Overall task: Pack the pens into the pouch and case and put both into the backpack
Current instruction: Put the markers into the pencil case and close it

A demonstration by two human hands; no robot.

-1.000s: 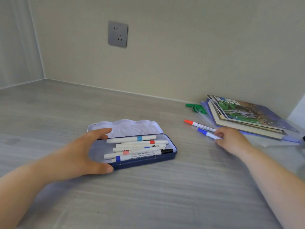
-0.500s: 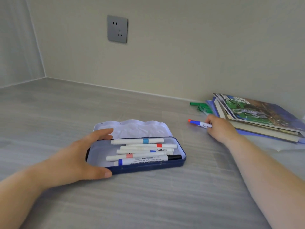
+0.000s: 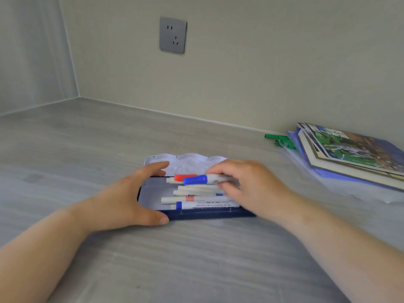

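Observation:
A dark blue pen case (image 3: 205, 214) lies open on the grey surface, its pale lid (image 3: 185, 161) folded back toward the wall. Several white pens (image 3: 192, 199) lie lengthwise inside it. My left hand (image 3: 129, 199) cups the case's left end, thumb at the front edge and fingers at the back. My right hand (image 3: 251, 186) is over the case's right half, closed on two pens, one with a blue cap (image 3: 195, 179) and one with a red cap (image 3: 185, 177). Their caps point left just above the pens in the case. No pouch or backpack is in view.
A stack of books and a blue folder (image 3: 349, 154) lies at the right by the wall, with green clips (image 3: 281, 139) beside it. A clear plastic sleeve (image 3: 371, 193) lies under the stack. A grey wall socket (image 3: 172, 35) is above.
My right hand picked up the blue-capped and red-capped pens near the books and carried them left to over the open case. My left hand stayed on the case's left end.

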